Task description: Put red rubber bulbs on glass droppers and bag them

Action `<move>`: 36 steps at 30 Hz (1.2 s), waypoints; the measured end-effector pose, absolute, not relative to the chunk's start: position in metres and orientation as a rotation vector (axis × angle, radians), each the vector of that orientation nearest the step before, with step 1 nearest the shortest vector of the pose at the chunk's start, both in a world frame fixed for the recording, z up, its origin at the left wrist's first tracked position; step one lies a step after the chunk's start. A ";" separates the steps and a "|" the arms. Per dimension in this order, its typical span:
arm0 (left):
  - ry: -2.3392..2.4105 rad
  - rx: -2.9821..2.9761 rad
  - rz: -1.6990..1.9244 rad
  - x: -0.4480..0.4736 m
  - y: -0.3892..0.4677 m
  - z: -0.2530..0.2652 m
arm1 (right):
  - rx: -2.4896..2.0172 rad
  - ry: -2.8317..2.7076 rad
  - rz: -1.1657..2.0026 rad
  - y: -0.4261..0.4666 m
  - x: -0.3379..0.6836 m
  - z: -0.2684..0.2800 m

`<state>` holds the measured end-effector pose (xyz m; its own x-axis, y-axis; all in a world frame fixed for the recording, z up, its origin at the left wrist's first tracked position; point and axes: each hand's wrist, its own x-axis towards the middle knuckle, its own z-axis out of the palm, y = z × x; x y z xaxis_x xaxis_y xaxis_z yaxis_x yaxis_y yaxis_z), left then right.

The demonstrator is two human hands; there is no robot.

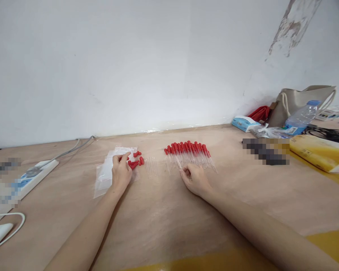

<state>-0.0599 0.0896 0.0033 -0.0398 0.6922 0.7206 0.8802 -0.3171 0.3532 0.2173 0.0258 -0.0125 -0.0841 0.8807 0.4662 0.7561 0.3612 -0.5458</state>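
My left hand (121, 172) is over the clear plastic bags (104, 175), its fingers bent but apart, at the edge of a small pile of red rubber bulbs (134, 164). Just right of the pile lie several thin glass tubes (151, 167) without bulbs. Further right, a fanned row of glass droppers (189, 150) lies with its red bulbs toward the wall. At the row's near side my right hand (196, 178) pinches the thin lower end of one dropper between thumb and forefinger. The fingertips of the left hand partly hide the bulbs beside them.
A white power strip (49, 167) with grey cables lies at the left. Toward the back right are a blue-white box (245, 123), a water bottle (303, 116), a beige bag (290, 101) and black cables (327, 133). A yellow package (319, 150) lies nearer. A white wall borders the brown-covered table.
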 end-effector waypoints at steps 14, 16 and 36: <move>-1.488 -2.764 -1.189 0.020 0.030 -0.012 | -1.136 -2.041 0.254 0.019 0.222 -0.011; -1.490 -2.761 -1.189 0.019 0.030 -0.010 | -1.142 -2.062 0.248 0.018 0.222 -0.011; -1.348 -2.876 -1.175 0.014 0.030 -0.007 | -1.054 -2.231 0.099 0.030 0.232 -0.014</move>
<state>0.0143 0.0298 -0.0068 0.4509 0.7500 0.4840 0.5819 -0.6582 0.4777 0.2321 0.0297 -0.0140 -0.4577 0.7122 0.5323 0.6623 0.6725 -0.3302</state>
